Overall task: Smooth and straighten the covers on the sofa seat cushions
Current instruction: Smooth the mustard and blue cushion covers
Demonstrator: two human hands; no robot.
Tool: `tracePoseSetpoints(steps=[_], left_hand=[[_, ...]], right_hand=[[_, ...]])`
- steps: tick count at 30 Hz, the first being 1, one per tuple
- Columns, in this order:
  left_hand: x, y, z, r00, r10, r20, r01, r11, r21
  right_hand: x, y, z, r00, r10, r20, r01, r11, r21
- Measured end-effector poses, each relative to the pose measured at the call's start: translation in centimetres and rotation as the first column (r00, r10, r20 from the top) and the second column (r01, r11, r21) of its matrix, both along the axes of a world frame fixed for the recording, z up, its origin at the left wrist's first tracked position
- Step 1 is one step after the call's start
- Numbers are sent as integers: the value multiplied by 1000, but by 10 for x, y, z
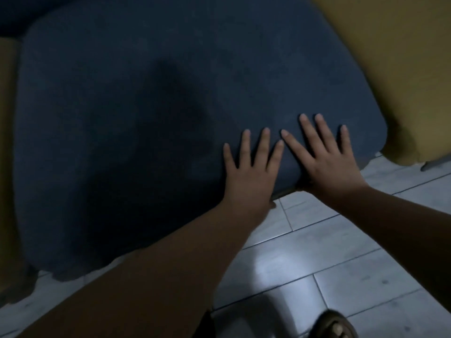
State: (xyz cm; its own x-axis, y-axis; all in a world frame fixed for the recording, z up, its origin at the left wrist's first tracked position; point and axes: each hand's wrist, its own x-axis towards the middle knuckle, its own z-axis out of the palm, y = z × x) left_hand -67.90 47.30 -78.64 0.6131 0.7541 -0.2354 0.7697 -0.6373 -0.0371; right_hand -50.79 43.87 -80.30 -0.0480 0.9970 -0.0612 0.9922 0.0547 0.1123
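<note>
Where dim light falls across it, a dark blue seat cushion [146, 118] fills most of the view, cover lying flat and mostly unwrinkled, rounded front edge running diagonally from lower left up toward the right. Darker shadow patch over the cushion's middle. At the far right front corner, a soft rounded bulge, set just beside a mustard-yellow cushion [395, 69] that rises along the right edge. A strip of the same yellow fabric [7, 142] down the left border, touching the blue cover's side. Below the front edge, pale tiled floor [317, 264] with dark grout lines and a bright glare patch; a sandalled foot [334, 325] at the bottom edge, partly cut off.

Pressed palm-down on the cushion near its front right part, left hand [249, 174] and right hand [329, 162], side by side. Fingers [264, 142] of the left hand spread wide and laid flat on the fabric, gripping nothing, thumb down over the front edge. Right hand's fingers [322, 128] likewise splayed wide and flat, holding nothing, heel of the palm at the cushion's front lip. Index fingertips of the two hands nearly meeting, whether touching cannot be told. Bare forearms reaching in from the lower left and lower right over the floor.
</note>
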Motion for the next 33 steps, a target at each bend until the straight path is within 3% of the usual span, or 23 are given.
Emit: tracePoseSetpoints(steps=[8,16,19,22,28,33], left_hand=[[45,38,-21,972,-30,-233,38,999,33],[42,13,8,986,49,-159,-51,999,-12],[77,11,14,992,69,-105,-74,996,-46],[132,13,9,992,55,-112,-65,994,-83],[184,53,-6,908,138,-396,-223,958,-179],[181,47,0,904,144,-402,-245,946,-213]], right_hand=[[15,42,-10,998,-7,56,20,971,-237],[53,11,-2,990,89,-108,-91,996,-9],[84,-3,-4,984,-41,-172,46,999,23],[117,-7,-7,972,-136,-193,116,987,-107],[125,38,-1,946,-199,-257,48,867,-496],[141,32,8,921,-158,-355,-47,862,-505]])
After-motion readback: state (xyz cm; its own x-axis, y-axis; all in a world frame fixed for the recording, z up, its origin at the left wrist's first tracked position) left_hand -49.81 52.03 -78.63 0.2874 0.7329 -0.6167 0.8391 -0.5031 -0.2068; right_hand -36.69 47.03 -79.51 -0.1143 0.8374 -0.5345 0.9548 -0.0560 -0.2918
